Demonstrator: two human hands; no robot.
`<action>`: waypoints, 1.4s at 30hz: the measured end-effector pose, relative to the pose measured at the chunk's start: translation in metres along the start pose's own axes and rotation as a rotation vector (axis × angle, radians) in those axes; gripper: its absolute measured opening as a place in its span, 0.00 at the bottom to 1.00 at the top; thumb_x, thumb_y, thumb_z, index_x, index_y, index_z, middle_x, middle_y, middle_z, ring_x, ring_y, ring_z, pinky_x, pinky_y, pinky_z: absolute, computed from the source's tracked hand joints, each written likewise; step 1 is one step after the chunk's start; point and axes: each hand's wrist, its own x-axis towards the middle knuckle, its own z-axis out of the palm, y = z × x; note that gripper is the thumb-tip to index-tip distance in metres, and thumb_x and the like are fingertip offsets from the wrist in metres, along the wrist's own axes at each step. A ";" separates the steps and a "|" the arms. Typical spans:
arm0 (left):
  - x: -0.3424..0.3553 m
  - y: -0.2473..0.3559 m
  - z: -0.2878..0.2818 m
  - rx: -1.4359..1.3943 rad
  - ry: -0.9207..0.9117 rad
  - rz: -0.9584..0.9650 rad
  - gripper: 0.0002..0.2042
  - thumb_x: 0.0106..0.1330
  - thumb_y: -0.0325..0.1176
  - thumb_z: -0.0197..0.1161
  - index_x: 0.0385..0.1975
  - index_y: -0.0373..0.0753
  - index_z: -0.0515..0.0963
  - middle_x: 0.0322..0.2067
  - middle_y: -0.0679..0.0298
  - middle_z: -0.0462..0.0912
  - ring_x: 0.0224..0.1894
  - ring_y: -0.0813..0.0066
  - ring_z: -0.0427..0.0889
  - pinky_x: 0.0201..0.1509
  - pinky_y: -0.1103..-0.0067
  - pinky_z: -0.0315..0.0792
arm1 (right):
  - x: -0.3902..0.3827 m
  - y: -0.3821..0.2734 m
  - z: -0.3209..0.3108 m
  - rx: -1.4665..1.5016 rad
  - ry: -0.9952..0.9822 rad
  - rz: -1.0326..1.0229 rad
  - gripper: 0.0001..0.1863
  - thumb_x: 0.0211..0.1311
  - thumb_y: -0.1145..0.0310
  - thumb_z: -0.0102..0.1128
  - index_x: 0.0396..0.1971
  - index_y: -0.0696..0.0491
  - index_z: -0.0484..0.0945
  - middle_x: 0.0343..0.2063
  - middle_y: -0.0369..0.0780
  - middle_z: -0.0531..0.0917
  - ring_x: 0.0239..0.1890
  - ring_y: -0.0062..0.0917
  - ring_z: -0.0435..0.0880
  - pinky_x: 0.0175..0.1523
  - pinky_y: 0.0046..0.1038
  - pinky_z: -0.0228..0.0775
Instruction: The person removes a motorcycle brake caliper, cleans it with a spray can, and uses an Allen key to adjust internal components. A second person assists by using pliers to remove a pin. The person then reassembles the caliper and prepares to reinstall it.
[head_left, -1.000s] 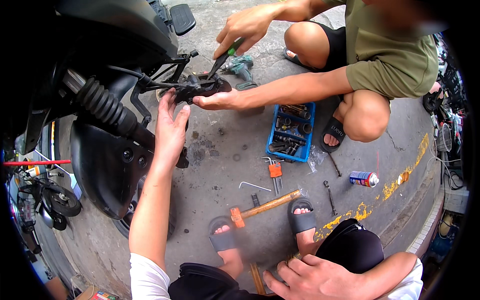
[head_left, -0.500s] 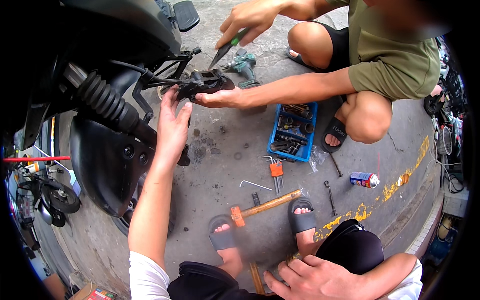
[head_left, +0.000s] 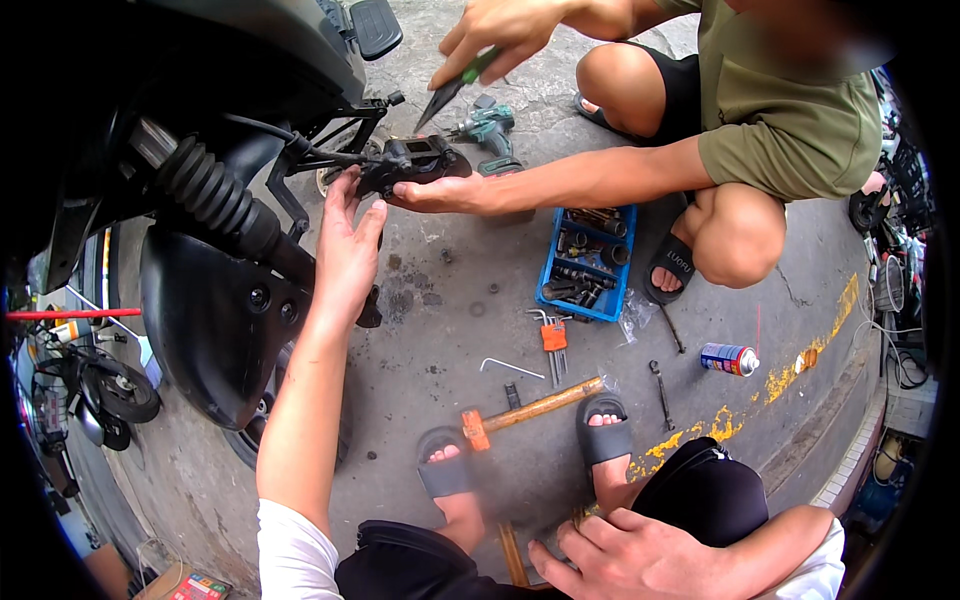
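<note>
My left hand (head_left: 350, 250) reaches up to a black brake caliper (head_left: 420, 160) beside the scooter's front fork (head_left: 205, 190), its fingertips holding the part's near side and its thumb raised. A co-worker's lower hand (head_left: 440, 195) cradles that caliper from beneath; the upper hand (head_left: 500, 30) grips dark pliers with green handles (head_left: 450, 90), their tip just above the caliper. My right hand (head_left: 620, 555) lies over my bent leg with fingers apart and loosely curved, holding nothing.
A teal drill (head_left: 490, 130), blue parts tray (head_left: 548, 295), hex key set (head_left: 554, 338), orange-headed hammer (head_left: 475, 428), wrench (head_left: 662, 395) and spray can (head_left: 727, 358) lie on the concrete floor (head_left: 400, 400). The co-worker (head_left: 760, 140) squats opposite; the black mudguard (head_left: 200, 330) is at left.
The pliers have risen out of the caliper to just above it. The caliper, the co-worker's arms and my left hand have shifted slightly. My right hand has stayed put.
</note>
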 end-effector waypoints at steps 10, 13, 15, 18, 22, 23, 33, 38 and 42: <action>0.001 0.001 -0.001 -0.016 -0.007 -0.008 0.29 0.74 0.28 0.57 0.72 0.30 0.56 0.72 0.49 0.60 0.76 0.61 0.58 0.78 0.70 0.53 | 0.000 0.000 0.002 -0.015 0.005 -0.008 0.24 0.61 0.67 0.54 0.58 0.57 0.76 0.35 0.37 0.79 0.40 0.25 0.77 0.44 0.24 0.70; 0.000 0.000 0.000 -0.028 -0.008 -0.003 0.29 0.74 0.28 0.57 0.72 0.30 0.56 0.72 0.49 0.60 0.76 0.61 0.58 0.78 0.70 0.53 | 0.001 0.001 0.000 -0.007 -0.015 -0.015 0.25 0.61 0.67 0.54 0.58 0.57 0.75 0.36 0.37 0.79 0.40 0.24 0.77 0.43 0.23 0.70; 0.000 0.000 0.000 -0.026 -0.009 -0.007 0.29 0.74 0.28 0.57 0.72 0.31 0.56 0.72 0.49 0.60 0.76 0.61 0.58 0.78 0.70 0.53 | 0.001 0.000 0.000 -0.004 -0.029 -0.013 0.24 0.61 0.67 0.55 0.58 0.57 0.75 0.36 0.37 0.79 0.40 0.25 0.78 0.43 0.23 0.70; 0.001 0.000 -0.001 -0.010 -0.010 -0.020 0.28 0.74 0.28 0.57 0.72 0.31 0.57 0.72 0.49 0.60 0.76 0.61 0.58 0.78 0.69 0.53 | 0.001 0.000 0.000 -0.006 -0.025 -0.010 0.24 0.61 0.67 0.54 0.57 0.57 0.76 0.36 0.37 0.79 0.40 0.25 0.78 0.43 0.23 0.70; 0.001 -0.001 -0.001 -0.011 -0.004 -0.009 0.29 0.74 0.28 0.57 0.72 0.31 0.57 0.72 0.49 0.60 0.76 0.61 0.57 0.78 0.69 0.52 | 0.002 0.000 0.001 -0.006 -0.005 -0.008 0.23 0.61 0.67 0.54 0.57 0.57 0.76 0.36 0.37 0.79 0.40 0.25 0.78 0.43 0.23 0.70; 0.001 -0.002 -0.002 -0.004 0.000 -0.004 0.29 0.74 0.28 0.57 0.72 0.31 0.57 0.72 0.49 0.60 0.76 0.61 0.57 0.78 0.69 0.52 | 0.002 0.000 0.001 -0.003 -0.004 -0.007 0.23 0.60 0.67 0.54 0.57 0.57 0.76 0.36 0.37 0.79 0.40 0.25 0.78 0.43 0.23 0.70; 0.002 -0.004 0.002 -0.019 -0.008 -0.002 0.28 0.75 0.29 0.56 0.72 0.31 0.57 0.70 0.52 0.63 0.72 0.66 0.63 0.74 0.73 0.57 | 0.001 -0.001 0.003 0.011 -0.045 0.008 0.24 0.60 0.68 0.54 0.57 0.57 0.76 0.37 0.38 0.80 0.41 0.26 0.77 0.45 0.24 0.70; 0.003 -0.005 0.000 -0.026 0.021 -0.029 0.27 0.76 0.35 0.56 0.71 0.35 0.59 0.65 0.56 0.68 0.66 0.71 0.68 0.68 0.74 0.63 | -0.005 -0.004 0.005 0.002 -0.058 0.014 0.23 0.60 0.68 0.55 0.56 0.57 0.76 0.37 0.39 0.79 0.41 0.27 0.77 0.46 0.25 0.70; 0.006 -0.004 0.002 0.010 0.042 -0.074 0.27 0.78 0.42 0.55 0.70 0.36 0.62 0.63 0.58 0.69 0.62 0.73 0.69 0.65 0.75 0.64 | -0.007 -0.003 0.010 -0.023 -0.064 -0.002 0.22 0.59 0.68 0.55 0.54 0.56 0.77 0.36 0.39 0.79 0.41 0.28 0.77 0.47 0.25 0.70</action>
